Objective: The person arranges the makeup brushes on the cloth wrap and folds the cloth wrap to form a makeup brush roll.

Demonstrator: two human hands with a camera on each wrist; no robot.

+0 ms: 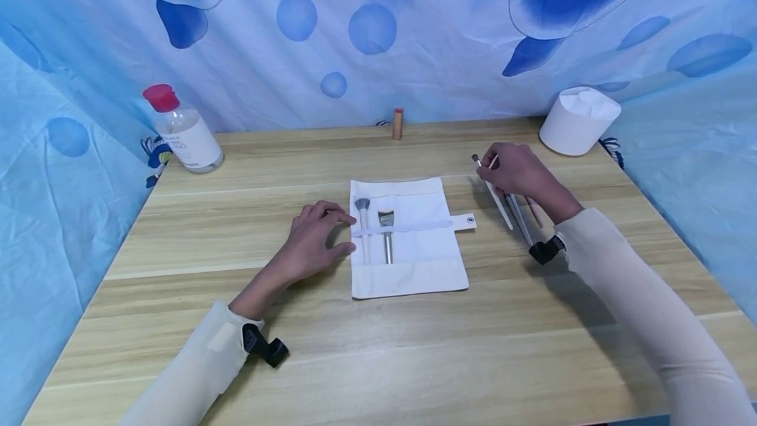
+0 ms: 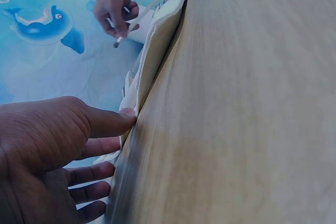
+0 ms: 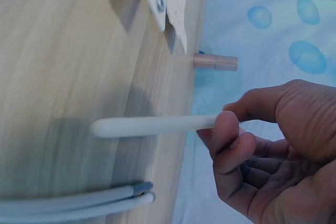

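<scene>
A white cloth brush roll (image 1: 408,279) lies unfolded on the table. Held by its strap are a makeup brush with a pale handle (image 1: 364,219) and a flat-headed brush with a silver handle (image 1: 388,242). My left hand (image 1: 316,238) rests at the roll's left edge, its thumb and fingertips touching the border. To the right of the roll, my right hand (image 1: 516,169) pinches a slim white-handled makeup brush (image 3: 152,126) between thumb and fingers, above the table. Its small dark tip points away from me. More brushes (image 1: 519,219) lie beneath that hand.
At the back left stands a clear bottle with a red cap (image 1: 188,137). A small brown tube (image 1: 397,124) is upright at the back edge, and a white round container (image 1: 578,121) sits at the back right. Blue printed cloth (image 1: 414,71) hangs behind the wooden table (image 1: 414,360).
</scene>
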